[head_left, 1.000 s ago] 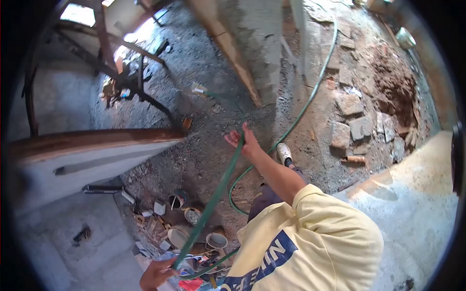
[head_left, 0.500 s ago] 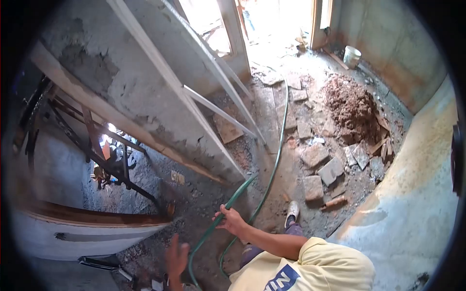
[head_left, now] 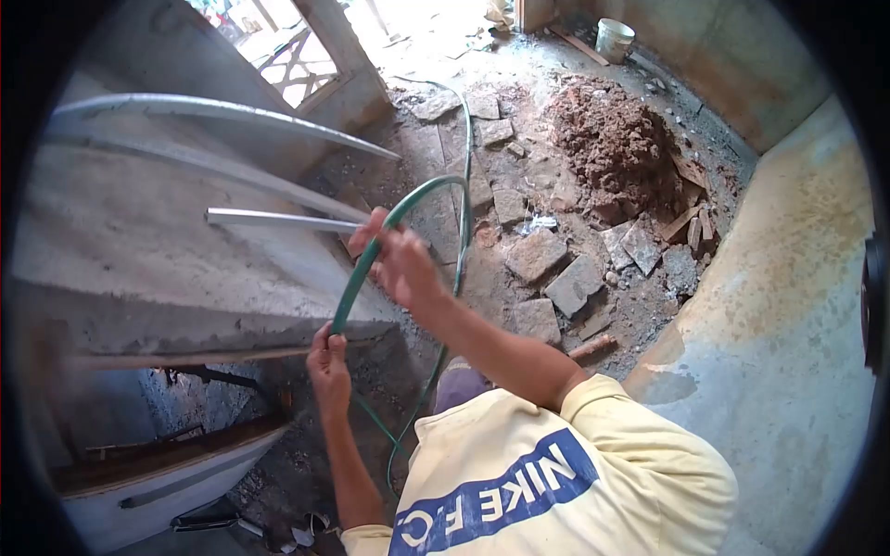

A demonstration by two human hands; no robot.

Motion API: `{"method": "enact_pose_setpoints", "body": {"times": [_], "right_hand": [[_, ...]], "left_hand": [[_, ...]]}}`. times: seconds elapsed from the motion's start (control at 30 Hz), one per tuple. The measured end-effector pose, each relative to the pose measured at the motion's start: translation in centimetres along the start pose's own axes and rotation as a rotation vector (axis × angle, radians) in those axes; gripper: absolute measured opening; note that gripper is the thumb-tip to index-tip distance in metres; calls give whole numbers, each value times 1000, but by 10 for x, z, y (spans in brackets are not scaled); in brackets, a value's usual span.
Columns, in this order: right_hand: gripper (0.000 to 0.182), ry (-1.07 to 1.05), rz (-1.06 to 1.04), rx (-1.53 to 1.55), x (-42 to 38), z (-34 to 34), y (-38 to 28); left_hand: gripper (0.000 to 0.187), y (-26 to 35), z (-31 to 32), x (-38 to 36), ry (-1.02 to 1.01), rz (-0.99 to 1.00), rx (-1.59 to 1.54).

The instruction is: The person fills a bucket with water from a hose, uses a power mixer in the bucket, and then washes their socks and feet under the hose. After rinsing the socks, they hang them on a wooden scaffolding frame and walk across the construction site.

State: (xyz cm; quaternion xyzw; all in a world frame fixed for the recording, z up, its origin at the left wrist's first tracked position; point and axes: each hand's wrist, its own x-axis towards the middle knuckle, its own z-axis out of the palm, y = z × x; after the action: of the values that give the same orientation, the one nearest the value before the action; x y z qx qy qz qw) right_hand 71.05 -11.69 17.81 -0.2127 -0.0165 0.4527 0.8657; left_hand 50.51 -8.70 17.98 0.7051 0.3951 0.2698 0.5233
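The left hand (head_left: 329, 366) pinches the green hose (head_left: 350, 295); the right hand (head_left: 405, 264), blurred, touches it farther ahead, its closure unclear, where it arches forward and rightward.

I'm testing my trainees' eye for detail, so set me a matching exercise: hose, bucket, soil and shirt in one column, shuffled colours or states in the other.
Things:
1. Hose
2. Bucket
3. Soil
4. Shirt

Colours or states:
A. Reddish brown, heaped
B. Pale yellow and blue
C. Green, bent in a curve
D. Whitish

Pairs: 1-C, 2-D, 3-A, 4-B
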Motion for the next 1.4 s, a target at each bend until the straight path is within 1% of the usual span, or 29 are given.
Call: {"method": "enact_pose_setpoints", "body": {"times": [0.07, 0.13, 0.17, 0.2, 0.23, 0.27, 0.3, 0.33, 0.37, 0.4, 0.43, 0.47, 0.5, 0.53, 0.63, 0.67, 0.77, 0.83, 0.87, 0.9, 0.97, 1.03, 1.07, 1.1, 1.2, 1.27, 1.3, 1.37, 1.4], "right_hand": [[26, 136, 3, 188, 59, -17, -52], [31, 317, -14, 148, 97, -28, -116], [35, 305, -26, 192, 124, -54, -141], [40, 284, -25, 233, 155, -91, -161], [48, 292, -150, 89, 171, -124, -182], [51, 278, 16, 234, 197, -147, -216], [49, 396, 90, 324, 202, -140, -248], [46, 191, -5, 310, 236, -185, -266], [43, 164, -25, 252, 248, -193, -293], [44, 256, -82, 301, 265, -200, -313], [44, 326, -106, 221, 274, -192, -333], [38, 363, -74, 316, 309, -221, -355], [34, 369, -66, 238, 336, -244, -376], [32, 504, -122, 280, 356, -234, -391], [32, 514, -133, 231, 413, -238, -432], [30, 564, -156, 227, 428, -230, -447], [19, 548, -267, 203, 462, -198, -493], [17, 445, -268, 179, 502, -214, -531], [15, 459, -344, 128, 506, -191, -547], [17, 477, -387, 102, 514, -176, -565], [19, 471, -411, 80, 511, -135, -596], [23, 465, -500, 7, 526, -159, -633], [23, 427, -520, -1, 531, -174, -653], [23, 421, -482, -30, 525, -160, -665], [25, 372, -525, -25, 565, -193, -726], [27, 322, -511, -82, 594, -187, -766], [26, 322, -508, -63, 605, -182, -781], [21, 334, -493, 77, 641, -193, -818], [19, 285, -504, 78, 662, -195, -836]], "left_hand": [[29, 9, 3, 23, -19, 61, -19], [32, 11, 12, 42, -27, 109, -91], [32, 10, 20, 51, -5, 133, -82], [32, 9, 30, 59, 0, 18, -134], [33, 8, 40, 68, 14, -91, -191], [33, 0, 53, 80, -7, -91, -227], [33, -7, 69, 91, -28, -94, -267], [33, -7, 85, 104, -60, -136, -242], [33, -7, 104, 119, -103, -184, -218], [33, -10, 126, 138, -81, -169, -222], [34, -15, 150, 162, -144, -147, -219], [35, -17, 171, 184, -208, -132, -215], [35, -14, 189, 205, -190, -125, -220], [36, -9, 208, 233, -233, -131, -242], [35, 1, 245, 299, -281, -170, -269], [34, 14, 255, 316, -264, -196, -229], [34, 68, 277, 366, -211, -235, -174], [32, 87, 291, 400, -182, -117, -28], [31, 95, 301, 422, -167, -29, 4], [31, 101, 312, 441, -158, -31, 3], [31, 129, 337, 479, -231, -31, 68], [30, 135, 372, 504, -233, -31, 90], [29, 142, 392, 515, -239, 44, 98], [29, 148, 411, 525, -242, 116, 105], [27, 163, 467, 547, -201, 109, 90], [25, 175, 509, 563, -146, 144, 81], [25, 179, 529, 572, -146, 138, 89], [27, 194, 564, 598, -85, 30, 20], [27, 203, 580, 614, -105, 62, 12]]}}
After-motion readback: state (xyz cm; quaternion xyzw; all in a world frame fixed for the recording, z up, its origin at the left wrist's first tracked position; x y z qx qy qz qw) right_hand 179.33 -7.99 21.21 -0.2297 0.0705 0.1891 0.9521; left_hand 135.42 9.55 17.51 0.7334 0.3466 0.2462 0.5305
